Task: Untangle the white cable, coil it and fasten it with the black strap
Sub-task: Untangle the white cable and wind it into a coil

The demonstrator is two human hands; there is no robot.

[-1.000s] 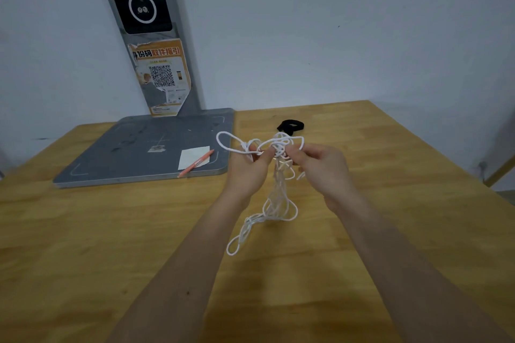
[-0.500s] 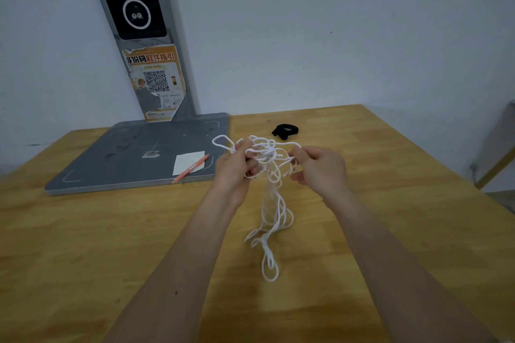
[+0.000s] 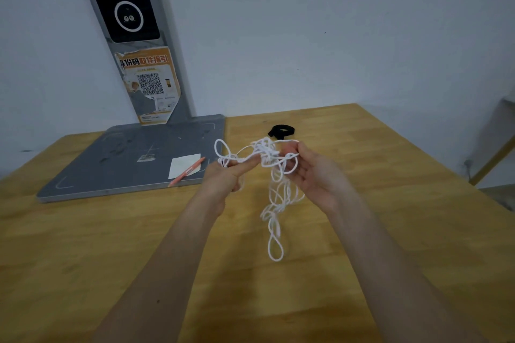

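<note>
Leftmost, a grey base plate (image 3: 117,164) lies flat on the wooden table (image 3: 83,245), with a grey post (image 3: 156,44) rising from its back edge against the white wall (image 3: 334,36). On the post sit a black screen (image 3: 122,0) showing a white ring, and below it a torn orange sticker (image 3: 152,83) with a QR code. A white paper slip (image 3: 184,166) rests on the plate's near right part, and an orange pen (image 3: 187,172) lies slanted just beside it, its tip reaching the plate's front edge.

Next, the left hand (image 3: 225,178) is held above the table, thumb pressed along the forefinger, pinching a strand of the cable (image 3: 267,156); small loops stick up above its fingers. From that pinch a strand runs right into a tight white knot held up between the two hands.

Below the knot, loose loops of the cable hang down, the lowest loop low over the wood; I cannot tell whether it touches.

Rightward, the right hand (image 3: 315,175) faces palm inward, its thumb and fingertips curled onto the knot's right side, with strands draped across its fingers.

Behind the knot, the black strap (image 3: 281,131) lies on the table, folded into a loop, apart from the hands and cable. Both bare forearms reach in from the bottom edge.
</note>
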